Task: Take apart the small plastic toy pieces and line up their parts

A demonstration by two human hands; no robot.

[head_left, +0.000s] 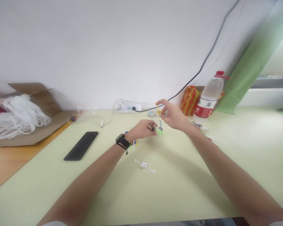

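- Right thumb and fingertips clamp a thin yellow piece [158, 113], and the right hand [174, 115] holds it just above the table [179, 191], toward the back edge.
- The left hand [140, 129] curls its thumb and fingers around a small dark piece [153, 127]; I can't tell how firmly they close on it.
- Right by those left fingertips are a bright green piece [159, 132] and a blue piece [160, 123].
- More coloured pieces [133, 144] lie under the left wrist, which wears a black watch [123, 141].
- A white arrow-tipped piece [144, 164] lies between the hands and the table's front edge.
- Small parts [201, 126] sit beside the right forearm.
- Toward the left edge lies a flat black slab [81, 146].
- Along the back edge are a white power strip [126, 107], a striped bag [189, 100] and, leaning beside it, a red-capped bottle [209, 97].
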